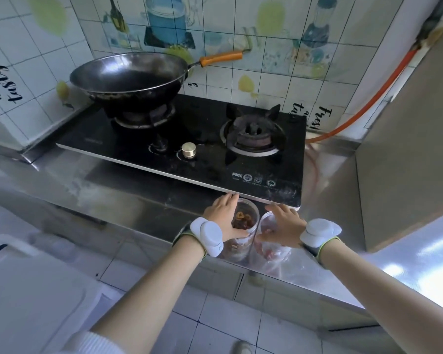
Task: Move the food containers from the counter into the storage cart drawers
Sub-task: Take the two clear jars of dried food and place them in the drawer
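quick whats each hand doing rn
Left hand: closed around the clear jar of dried fruit.
Right hand: closed around the second clear jar.

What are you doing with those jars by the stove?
A person stands at a steel counter in front of a gas stove. Each hand is on a clear jar at the counter's front edge: the left hand wraps the left jar, which holds reddish-brown food, and the right hand is on the right jar. Both jars seem to sit on the counter, not yet lifted. A wok rests on the left burner.
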